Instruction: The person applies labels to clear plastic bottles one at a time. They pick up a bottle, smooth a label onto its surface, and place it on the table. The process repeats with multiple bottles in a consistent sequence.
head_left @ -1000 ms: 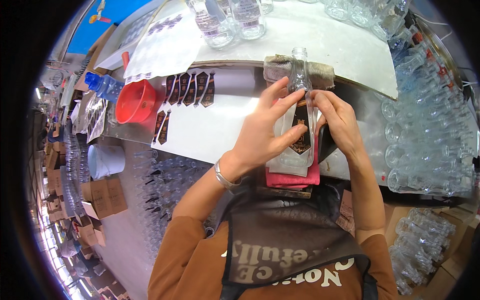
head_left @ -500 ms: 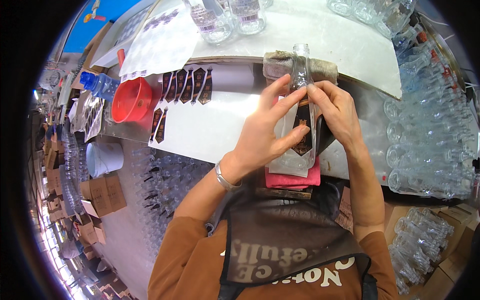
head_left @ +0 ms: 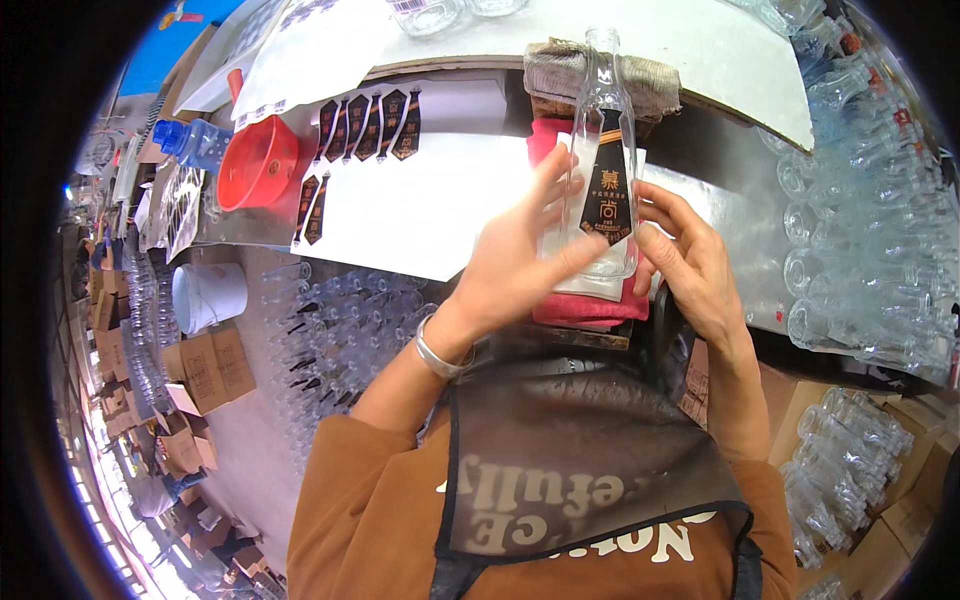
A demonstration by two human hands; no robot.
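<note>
A clear glass bottle (head_left: 605, 90) lies face up between my hands, its neck over a folded beige cloth (head_left: 655, 84). A black tie-shaped label (head_left: 608, 190) with an orange stripe and gold print sits on its front. Under the bottle are white paper and a pink cloth pad (head_left: 590, 310). My left hand (head_left: 525, 235) is beside the bottle with fingers spread, its thumb over the lower left side. On the lower right side, my right hand (head_left: 695, 260) has its fingers apart and loosely curved, fingertips at the glass. Neither hand is wrapped round it.
Several more black labels (head_left: 370, 125) lie on a white sheet (head_left: 400, 210) to the left. Beyond them stand a red plastic bowl (head_left: 258, 165) and a blue-capped bottle (head_left: 190, 143). Rows of clear bottles (head_left: 850, 250) lie at the right; a white bucket (head_left: 208, 297) is at lower left.
My hands have moved from the bottle's neck and upper label down to its lower sides, and the right fingers have parted. The label now shows almost fully. The whole view has shifted slightly.
</note>
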